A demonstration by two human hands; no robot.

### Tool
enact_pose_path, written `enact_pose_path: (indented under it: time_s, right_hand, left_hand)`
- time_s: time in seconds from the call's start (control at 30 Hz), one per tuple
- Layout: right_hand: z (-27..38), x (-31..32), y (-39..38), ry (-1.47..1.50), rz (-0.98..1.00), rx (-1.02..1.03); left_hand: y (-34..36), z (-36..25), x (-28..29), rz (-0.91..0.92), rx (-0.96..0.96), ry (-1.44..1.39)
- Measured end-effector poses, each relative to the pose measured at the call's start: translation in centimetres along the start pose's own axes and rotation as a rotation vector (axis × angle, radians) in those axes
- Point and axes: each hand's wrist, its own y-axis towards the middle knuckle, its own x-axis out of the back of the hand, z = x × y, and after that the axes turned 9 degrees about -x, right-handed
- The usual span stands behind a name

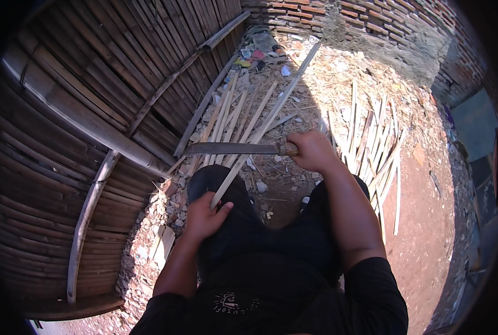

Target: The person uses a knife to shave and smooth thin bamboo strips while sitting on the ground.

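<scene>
My left hand is closed round the near end of a long, pale bamboo strip, by my left thigh. From there the strip slants away to the far right, its far end over the littered ground. In my right hand is the wooden handle of a machete. Its long dark blade points left and crosses the strip above my left knee; whether blade and strip touch I cannot tell.
Several pale strips lie beyond my left knee. Another pile of split strips spreads over the ground on the right. A bamboo-slat wall stands close on the left, a brick wall at the back. Rubble and scraps litter the ground.
</scene>
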Motion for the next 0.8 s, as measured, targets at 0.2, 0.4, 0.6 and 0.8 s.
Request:
enact_pose_path:
  time_s: [0.2,0.4,0.6,0.8]
  right_hand:
    - [-4.4,1.1,0.6,0.211,-0.200,-0.580]
    - [-2.3,0.3,0.4,0.197,-0.106,-0.355]
    - [1.5,-1.0,0.1,-0.016,0.098,0.125]
    - [-0.6,0.0,0.4,0.047,0.010,-0.157]
  left_hand:
    - [0.2,-0.1,0.1,0.059,0.005,0.006]
    - [0.2,0.2,0.2,0.037,0.020,-0.052]
    - [0.1,0.5,0.3,0.042,0.059,-0.067]
    - [-0.1,0.3,0.2,0.032,0.035,-0.077]
